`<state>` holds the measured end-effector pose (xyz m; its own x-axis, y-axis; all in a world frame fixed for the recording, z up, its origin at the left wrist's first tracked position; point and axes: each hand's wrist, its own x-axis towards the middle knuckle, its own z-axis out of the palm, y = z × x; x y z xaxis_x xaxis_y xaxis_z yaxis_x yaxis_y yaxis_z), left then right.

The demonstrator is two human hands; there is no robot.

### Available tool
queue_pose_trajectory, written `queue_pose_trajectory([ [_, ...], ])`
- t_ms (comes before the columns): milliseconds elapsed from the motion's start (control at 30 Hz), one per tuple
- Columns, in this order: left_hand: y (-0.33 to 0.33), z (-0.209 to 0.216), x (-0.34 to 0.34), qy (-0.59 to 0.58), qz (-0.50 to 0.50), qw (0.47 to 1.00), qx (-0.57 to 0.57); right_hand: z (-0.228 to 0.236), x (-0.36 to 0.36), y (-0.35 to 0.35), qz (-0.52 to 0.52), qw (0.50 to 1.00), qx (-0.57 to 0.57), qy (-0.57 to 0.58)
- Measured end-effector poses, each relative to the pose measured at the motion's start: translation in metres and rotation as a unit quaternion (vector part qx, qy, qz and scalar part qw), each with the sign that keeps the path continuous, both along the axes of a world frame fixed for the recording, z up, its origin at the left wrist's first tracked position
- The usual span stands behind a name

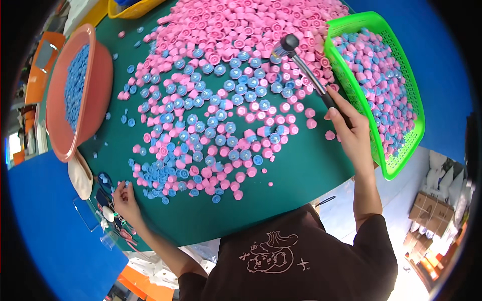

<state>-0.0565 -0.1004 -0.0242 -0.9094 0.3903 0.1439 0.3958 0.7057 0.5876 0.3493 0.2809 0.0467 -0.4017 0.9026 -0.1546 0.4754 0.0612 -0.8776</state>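
Observation:
My right hand (351, 131) is closed round the black grip of a mallet (311, 75) with a metal shaft. The mallet's head, dark at one end and clear yellowish at the other, is over the pink and blue pieces. At the left edge of the table, my left hand (126, 201) pinches what looks like a small blue piece (126, 183) between thumb and fingertips. Small pink cup-shaped pieces (236, 25) form a big heap at the back. Many blue flower-like caps (221, 115) lie in the middle, a number of them seated on pink cups.
A bright green basket (346, 90) of joined pink and blue pieces stands on the right. On the left, a salmon-coloured tub (103, 75) holds blue pieces. A beige pouch (79, 175) and small tools lie near my left hand. The green tabletop (301, 173) ends before my body.

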Motion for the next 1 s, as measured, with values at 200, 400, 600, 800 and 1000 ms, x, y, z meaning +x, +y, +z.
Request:
queue_pose_trajectory([
  [200, 0.099, 0.061, 0.017, -0.007, -0.091, 0.994, 0.065, -0.005, 0.003, 0.005, 0.067, 0.993, 0.063, -0.068],
  [400, 0.239, 0.091, 0.074, -0.003, -0.312, 0.948, 0.061, -0.004, -0.014, 0.014, 0.12, 0.983, 0.112, -0.085],
  [600, 0.331, 0.075, 0.129, -0.025, -0.445, 0.895, 0.03, -0.005, -0.005, 0.015, 0.052, 0.997, 0.062, 0.007],
  [800, 0.379, 0.037, 0.15, 0.083, -0.494, 0.865, 0.019, -0.014, 0.004, 0.013, 0.022, 0.999, 0.005, 0.031],
  [1000, 0.382, 0.039, 0.154, 0.041, -0.488, 0.871, -0.046, -0.02, 0.01, 0.012, 0.023, 0.999, -0.021, 0.027],
])
